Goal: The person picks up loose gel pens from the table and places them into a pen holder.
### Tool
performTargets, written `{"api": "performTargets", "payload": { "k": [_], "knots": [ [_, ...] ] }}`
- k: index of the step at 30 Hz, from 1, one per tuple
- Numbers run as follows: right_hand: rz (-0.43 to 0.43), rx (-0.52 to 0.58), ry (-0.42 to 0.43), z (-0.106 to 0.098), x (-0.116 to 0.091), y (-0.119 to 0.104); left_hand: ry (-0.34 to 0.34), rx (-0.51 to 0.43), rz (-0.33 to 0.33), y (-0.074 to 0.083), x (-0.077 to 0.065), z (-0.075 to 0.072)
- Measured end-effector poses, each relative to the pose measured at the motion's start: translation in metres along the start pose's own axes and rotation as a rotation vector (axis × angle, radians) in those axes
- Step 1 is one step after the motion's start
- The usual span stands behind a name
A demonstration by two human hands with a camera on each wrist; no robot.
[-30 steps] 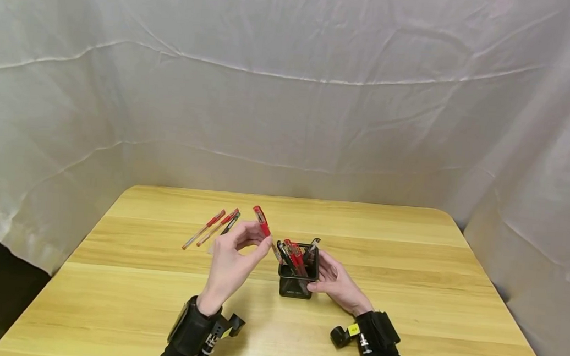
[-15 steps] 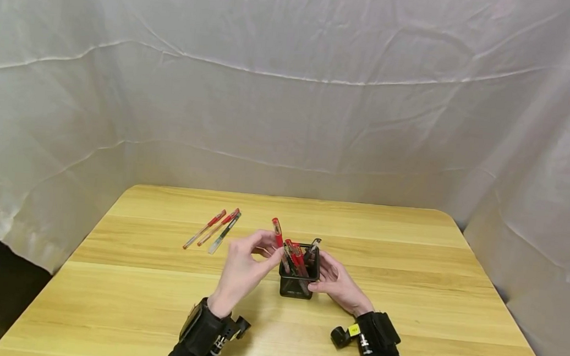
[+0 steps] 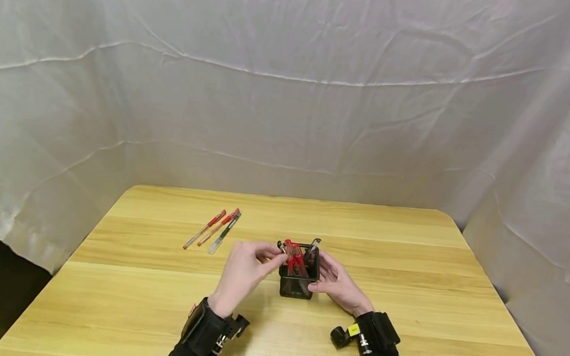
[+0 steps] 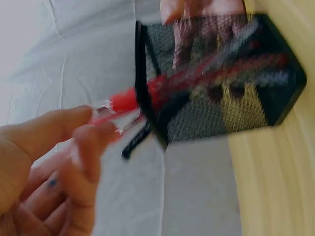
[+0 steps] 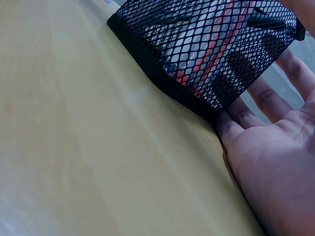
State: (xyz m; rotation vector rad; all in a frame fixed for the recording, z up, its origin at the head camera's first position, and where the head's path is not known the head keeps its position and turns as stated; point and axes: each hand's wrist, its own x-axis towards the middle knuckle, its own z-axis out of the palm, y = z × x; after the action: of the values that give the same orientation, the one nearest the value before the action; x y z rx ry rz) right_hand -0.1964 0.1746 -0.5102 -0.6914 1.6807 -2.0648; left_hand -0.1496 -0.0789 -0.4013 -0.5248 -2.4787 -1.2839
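A black mesh pen holder stands on the table with several red and black pens in it. My left hand is at the holder's left rim, thumb and forefinger pinching the capped end of a red pen. That pen's lower part reaches down inside the mesh, as the left wrist view shows. My right hand grips the holder from the right, thumb at its front and fingers behind it. In the right wrist view those fingers show partly through the mesh.
At the back left of the wooden table lie two red pens and one black pen, side by side and slanted. A pale cloth curtain surrounds the table's back and sides.
My left hand has carried the red pen right and down into the holder; its cap has sunk from high above the rim to between my fingertips. My right hand has stayed on the holder.
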Motion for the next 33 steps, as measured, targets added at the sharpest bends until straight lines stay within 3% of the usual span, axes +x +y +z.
{"api": "performTargets", "payload": {
  "k": [5, 8, 10, 13, 18, 24, 33],
  "knots": [
    [0.013, -0.011, 0.004, -0.002, -0.001, 0.000, 0.143, -0.025, -0.032, -0.023, 0.006, -0.017],
    [0.011, -0.025, 0.007, -0.002, -0.001, 0.000, 0.160, 0.023, -0.099, -0.048, 0.009, -0.024],
    [0.010, -0.026, 0.006, -0.002, -0.001, 0.000, 0.119, 0.063, -0.172, -0.064, 0.008, -0.027],
    [0.008, -0.023, 0.003, -0.001, -0.001, -0.001, 0.004, 0.128, -0.262, -0.082, 0.005, -0.030],
    [0.006, -0.012, 0.005, 0.000, 0.000, -0.001, -0.140, 0.184, -0.316, -0.097, 0.000, -0.029],
    [0.007, -0.003, 0.006, 0.000, 0.000, -0.001, -0.205, 0.226, -0.386, -0.101, 0.000, -0.028],
    [0.011, -0.011, 0.005, 0.000, 0.001, 0.000, -0.254, 0.240, -0.396, -0.109, -0.001, -0.028]
  ]
}}
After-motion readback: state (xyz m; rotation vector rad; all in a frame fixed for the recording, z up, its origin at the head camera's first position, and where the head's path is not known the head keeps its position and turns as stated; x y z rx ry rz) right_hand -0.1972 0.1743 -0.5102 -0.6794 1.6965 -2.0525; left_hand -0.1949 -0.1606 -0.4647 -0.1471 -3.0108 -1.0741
